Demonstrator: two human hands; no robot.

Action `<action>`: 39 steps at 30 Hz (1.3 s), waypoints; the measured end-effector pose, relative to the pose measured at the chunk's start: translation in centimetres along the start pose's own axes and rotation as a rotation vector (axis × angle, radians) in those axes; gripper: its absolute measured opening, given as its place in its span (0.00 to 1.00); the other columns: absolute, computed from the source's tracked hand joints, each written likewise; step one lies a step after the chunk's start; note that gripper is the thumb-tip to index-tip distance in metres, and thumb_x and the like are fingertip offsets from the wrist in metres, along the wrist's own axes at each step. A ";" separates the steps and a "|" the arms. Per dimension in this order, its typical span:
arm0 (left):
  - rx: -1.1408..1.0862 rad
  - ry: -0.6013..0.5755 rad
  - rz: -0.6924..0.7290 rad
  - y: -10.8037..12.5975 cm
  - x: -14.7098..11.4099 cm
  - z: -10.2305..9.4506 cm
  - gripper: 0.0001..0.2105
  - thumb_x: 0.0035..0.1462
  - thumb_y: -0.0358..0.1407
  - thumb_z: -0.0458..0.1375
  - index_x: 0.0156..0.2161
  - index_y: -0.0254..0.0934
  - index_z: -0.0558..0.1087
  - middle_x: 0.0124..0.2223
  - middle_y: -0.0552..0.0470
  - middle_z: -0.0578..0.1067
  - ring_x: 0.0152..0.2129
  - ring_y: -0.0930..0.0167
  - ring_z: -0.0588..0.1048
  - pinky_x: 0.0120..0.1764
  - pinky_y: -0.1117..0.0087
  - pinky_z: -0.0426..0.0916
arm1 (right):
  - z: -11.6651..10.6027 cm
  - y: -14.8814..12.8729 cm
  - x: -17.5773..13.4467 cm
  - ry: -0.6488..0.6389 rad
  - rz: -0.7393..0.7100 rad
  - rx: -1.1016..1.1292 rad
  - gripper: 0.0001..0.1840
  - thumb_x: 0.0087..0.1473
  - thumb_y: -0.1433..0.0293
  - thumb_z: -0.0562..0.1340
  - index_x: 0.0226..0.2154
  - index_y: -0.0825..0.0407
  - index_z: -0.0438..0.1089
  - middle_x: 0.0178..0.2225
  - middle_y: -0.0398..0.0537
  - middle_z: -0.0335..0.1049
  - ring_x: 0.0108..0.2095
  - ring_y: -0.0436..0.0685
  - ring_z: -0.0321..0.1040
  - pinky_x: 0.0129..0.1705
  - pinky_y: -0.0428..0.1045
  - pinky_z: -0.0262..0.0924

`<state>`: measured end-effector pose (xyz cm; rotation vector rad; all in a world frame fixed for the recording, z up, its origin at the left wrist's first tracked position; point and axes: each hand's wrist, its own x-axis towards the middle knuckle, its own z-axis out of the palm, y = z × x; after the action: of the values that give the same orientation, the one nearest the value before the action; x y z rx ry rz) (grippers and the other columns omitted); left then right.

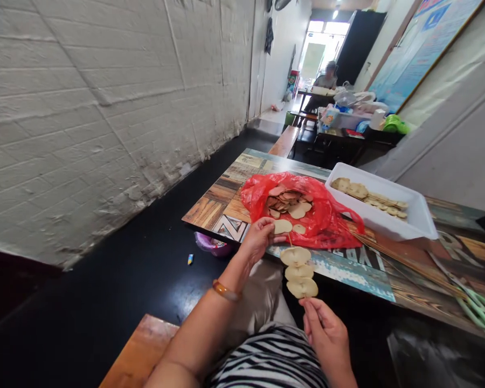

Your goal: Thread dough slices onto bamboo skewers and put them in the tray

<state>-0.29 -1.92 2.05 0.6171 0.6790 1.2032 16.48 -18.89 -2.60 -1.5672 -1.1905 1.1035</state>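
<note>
My right hand (326,327) pinches the lower end of a thin skewer (290,239) in front of my lap. Several pale, thin, rounded slices (301,286) are threaded along it, and its upper tip points toward the bag. Between the thumb and fingers of my left hand (258,237) is another pale slice (283,226), just above that tip. I cannot tell whether the tip touches it. Beyond my left hand, a red plastic bag (334,215) lies spread on the table with a heap of loose slices (299,209) in its mouth.
On the patterned table (210,207), a white tub (418,229) holds skewered slices (358,189). Loose skewers (400,257) and green-handled scissors (483,312) lie at right. A purple basin (216,247) is below the table edge. Farther back are benches, a cluttered table and a seated person (325,81).
</note>
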 end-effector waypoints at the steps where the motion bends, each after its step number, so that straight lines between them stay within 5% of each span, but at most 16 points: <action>1: -0.018 -0.009 0.001 0.0 0.2 0.0 0.10 0.48 0.34 0.62 0.34 0.34 0.66 0.31 0.50 0.76 0.28 0.70 0.78 0.37 0.64 0.74 | -0.1 -0.1 0.1 0.013 -0.002 -0.019 0.19 0.54 0.54 0.57 0.36 0.52 0.71 0.15 0.36 0.57 0.15 0.48 0.53 0.18 0.44 0.51; 11: -0.036 0.037 0.070 -0.4 3.0 0.4 0.16 0.38 0.32 0.68 0.33 0.32 0.69 0.31 0.50 0.77 0.26 0.72 0.77 0.35 0.69 0.73 | -1.4 -3.9 6.1 0.086 -0.165 -0.098 0.19 0.55 0.54 0.57 0.35 0.52 0.72 0.15 0.36 0.56 0.17 0.48 0.54 0.20 0.43 0.51; 16: -0.013 0.050 0.087 -0.4 3.8 0.4 0.15 0.38 0.33 0.67 0.32 0.34 0.68 0.28 0.54 0.76 0.23 0.73 0.76 0.32 0.71 0.72 | -1.6 -4.4 9.5 -0.001 -0.184 -0.063 0.18 0.53 0.55 0.60 0.36 0.53 0.72 0.14 0.35 0.57 0.15 0.47 0.52 0.17 0.43 0.48; 27: -0.045 0.128 0.230 0.5 5.9 -0.5 0.15 0.42 0.35 0.66 0.35 0.32 0.70 0.30 0.49 0.77 0.24 0.71 0.77 0.30 0.72 0.70 | -2.7 -4.9 12.3 -0.050 -0.244 -0.181 0.19 0.53 0.54 0.59 0.33 0.53 0.73 0.13 0.36 0.55 0.14 0.48 0.52 0.17 0.44 0.48; 39: -0.024 0.134 0.208 0.3 5.3 -0.2 0.16 0.43 0.38 0.66 0.34 0.33 0.68 0.29 0.51 0.76 0.26 0.71 0.77 0.32 0.71 0.70 | -3.6 -4.9 11.7 -0.102 -0.349 -0.427 0.17 0.55 0.57 0.57 0.29 0.51 0.74 0.13 0.37 0.59 0.16 0.49 0.59 0.22 0.45 0.53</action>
<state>0.50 3.24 1.41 0.6012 0.7244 1.4539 20.68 -6.98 1.21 -1.5391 -1.7801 0.7375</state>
